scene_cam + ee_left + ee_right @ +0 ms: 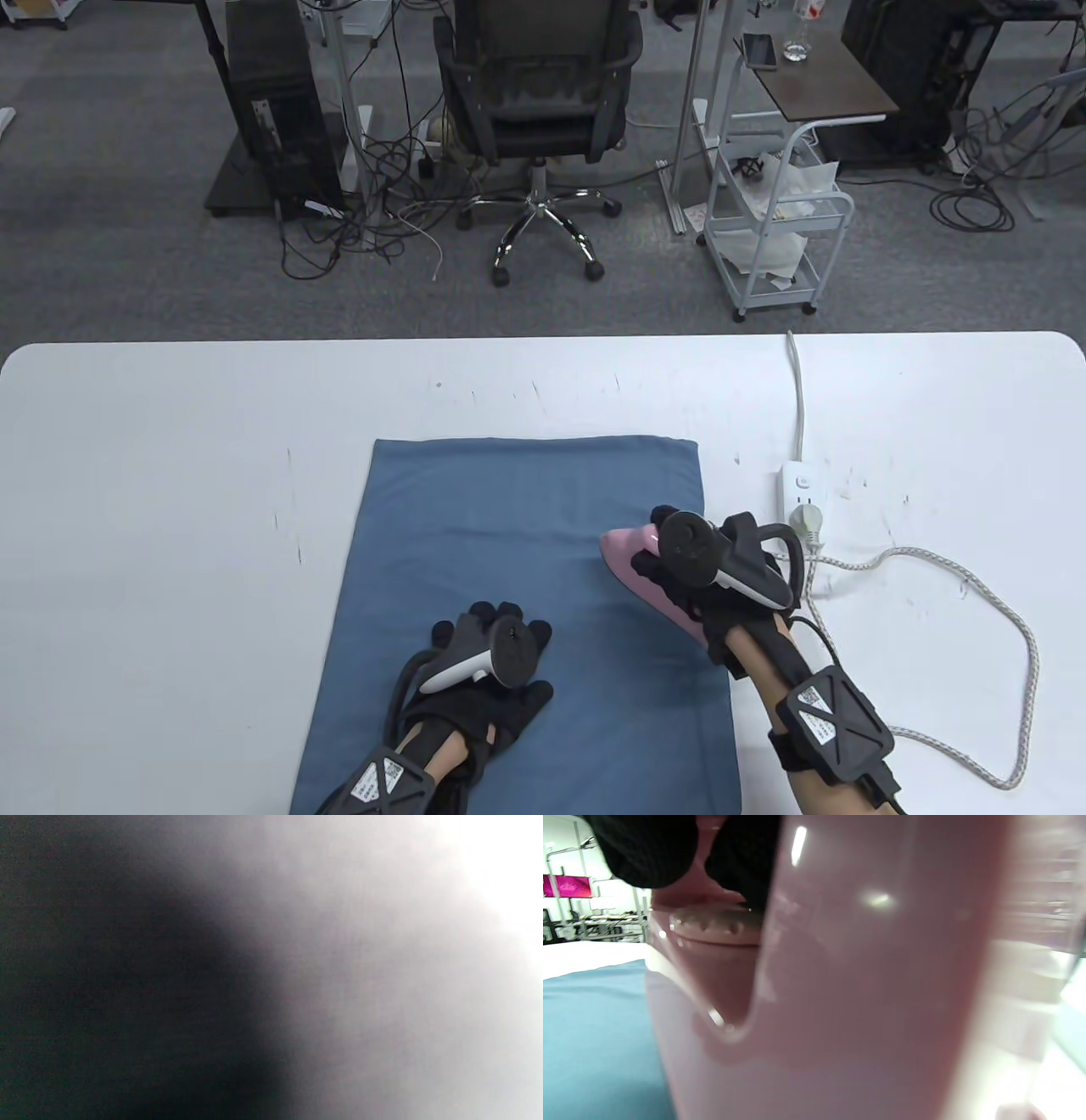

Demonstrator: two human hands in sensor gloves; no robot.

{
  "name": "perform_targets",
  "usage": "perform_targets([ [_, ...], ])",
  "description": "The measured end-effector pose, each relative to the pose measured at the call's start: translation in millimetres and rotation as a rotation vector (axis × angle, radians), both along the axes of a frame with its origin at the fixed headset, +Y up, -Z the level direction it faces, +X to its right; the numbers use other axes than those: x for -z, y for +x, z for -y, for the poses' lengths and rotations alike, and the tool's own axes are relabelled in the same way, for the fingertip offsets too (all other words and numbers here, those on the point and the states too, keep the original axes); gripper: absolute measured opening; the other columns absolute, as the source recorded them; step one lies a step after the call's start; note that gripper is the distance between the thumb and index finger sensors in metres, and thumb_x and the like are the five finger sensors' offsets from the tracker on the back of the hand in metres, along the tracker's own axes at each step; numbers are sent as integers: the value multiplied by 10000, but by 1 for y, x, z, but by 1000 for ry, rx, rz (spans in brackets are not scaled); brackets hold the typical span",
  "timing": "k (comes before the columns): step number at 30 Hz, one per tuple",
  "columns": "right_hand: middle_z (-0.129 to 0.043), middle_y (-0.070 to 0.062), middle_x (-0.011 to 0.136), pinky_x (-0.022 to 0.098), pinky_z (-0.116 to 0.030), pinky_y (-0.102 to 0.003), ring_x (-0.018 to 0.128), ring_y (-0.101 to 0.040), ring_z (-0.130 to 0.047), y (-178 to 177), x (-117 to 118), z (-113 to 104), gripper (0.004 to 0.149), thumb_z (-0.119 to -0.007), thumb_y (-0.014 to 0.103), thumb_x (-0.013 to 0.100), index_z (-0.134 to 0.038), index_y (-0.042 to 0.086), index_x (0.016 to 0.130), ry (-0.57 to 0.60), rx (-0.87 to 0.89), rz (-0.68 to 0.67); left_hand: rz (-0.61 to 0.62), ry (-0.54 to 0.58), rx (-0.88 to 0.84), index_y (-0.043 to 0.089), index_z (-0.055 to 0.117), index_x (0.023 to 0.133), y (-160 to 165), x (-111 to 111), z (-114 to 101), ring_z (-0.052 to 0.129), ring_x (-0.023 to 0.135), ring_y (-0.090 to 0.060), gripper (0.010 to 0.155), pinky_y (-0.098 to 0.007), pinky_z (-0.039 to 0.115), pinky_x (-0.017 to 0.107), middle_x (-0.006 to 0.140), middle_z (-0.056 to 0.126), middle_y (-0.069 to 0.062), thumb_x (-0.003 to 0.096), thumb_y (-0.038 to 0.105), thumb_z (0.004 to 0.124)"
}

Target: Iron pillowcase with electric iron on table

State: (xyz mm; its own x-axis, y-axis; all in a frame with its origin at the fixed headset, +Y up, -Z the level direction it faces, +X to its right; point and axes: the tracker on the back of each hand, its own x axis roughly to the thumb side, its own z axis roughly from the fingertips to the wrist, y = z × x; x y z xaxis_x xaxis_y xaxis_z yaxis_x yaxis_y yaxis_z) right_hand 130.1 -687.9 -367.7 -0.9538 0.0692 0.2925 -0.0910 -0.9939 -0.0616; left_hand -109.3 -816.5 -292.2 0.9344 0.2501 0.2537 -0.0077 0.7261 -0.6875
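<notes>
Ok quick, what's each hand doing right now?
Left hand: open, fingers spread, resting flat on the blue pillowcase.
Right hand: closed, gripping the pink iron on the pillowcase's right side.

White power strip (800, 486) on table (170, 475), office chair (534, 93), white cart (776, 229), computer tower (271, 110), floor cables (382, 204)

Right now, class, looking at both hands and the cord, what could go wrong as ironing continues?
1. The left hand rests on the pillowcase near the pink iron; a sweep leftward might burn it.
2. The cord loops loosely beside the right hand and could snag.
</notes>
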Motion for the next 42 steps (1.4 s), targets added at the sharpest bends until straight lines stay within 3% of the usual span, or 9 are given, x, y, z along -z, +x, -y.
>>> perform_targets([
  [3, -942, 57, 525, 370, -917, -367, 297, -84, -979, -19, -9, 7, 651, -764, 532, 443, -687, 135, 953, -22, -36, -67, -1, 0, -1, 437, -178, 958, -1, -12, 0, -343, 911, -309, 734, -666, -139, 608, 984, -349, 37, 475, 633, 339],
  [10, -941, 58, 529, 373, -915, -369, 301, -84, -980, -48, -27, 30, 652, -758, 534, 445, -682, 137, 957, -93, -139, -172, -2, -3, 0, 438, -184, 956, -1, -14, 0, -350, 909, -307, 734, -666, -144, 607, 981, -355, 38, 475, 635, 335],
  [13, -935, 60, 519, 367, -916, -363, 291, -78, -971, -50, -29, 35, 662, -750, 537, 445, -678, 128, 960, -52, -170, -161, -1, -4, 0, 437, -182, 956, -1, -14, 0, -351, 908, -308, 734, -667, -145, 606, 981, -356, 38, 473, 635, 335],
  [16, -926, 64, 518, 369, -912, -364, 292, -76, -965, -49, -13, 36, 666, -739, 539, 445, -662, 132, 966, -59, -196, -107, 0, -4, -2, 437, -183, 956, -1, -14, 0, -353, 908, -309, 736, -668, -147, 605, 982, -356, 36, 473, 635, 336],
  [23, -915, 64, 501, 360, -912, -362, 278, -72, -955, -36, 68, 36, 665, -735, 541, 437, -655, 133, 957, -74, -189, 134, 2, -6, -3, 436, -187, 955, -1, -14, 0, -355, 907, -311, 738, -670, -150, 604, 981, -359, 35, 473, 635, 336],
  [28, -919, 65, 500, 359, -914, -360, 275, -73, -955, -36, 80, 34, 659, -744, 538, 439, -659, 135, 953, -115, -163, 205, 2, -3, -5, 434, -183, 960, -1, -14, 0, -352, 910, -315, 741, -671, -147, 605, 986, -356, 32, 475, 635, 341],
  [34, -932, 63, 507, 366, -914, -363, 282, -78, -964, -52, 38, 23, 652, -755, 535, 441, -674, 136, 951, -100, -54, 36, 2, -2, -2, 435, -182, 959, -1, -15, 0, -350, 912, -315, 740, -671, -145, 608, 986, -355, 32, 475, 635, 340],
  [39, -933, 65, 513, 370, -915, -361, 287, -76, -967, -75, -2, 25, 654, -753, 538, 441, -676, 138, 953, -114, -121, -119, 2, -2, -2, 435, -184, 958, -1, -15, 0, -351, 911, -314, 740, -671, -145, 608, 985, -357, 33, 475, 635, 339],
  [42, -933, 66, 513, 370, -916, -359, 287, -75, -966, -83, -8, 33, 653, -751, 538, 442, -676, 138, 954, -120, -156, -148, 2, -2, -3, 432, -182, 961, -1, -15, 0, -351, 911, -314, 741, -671, -146, 607, 985, -357, 33, 475, 635, 340],
])
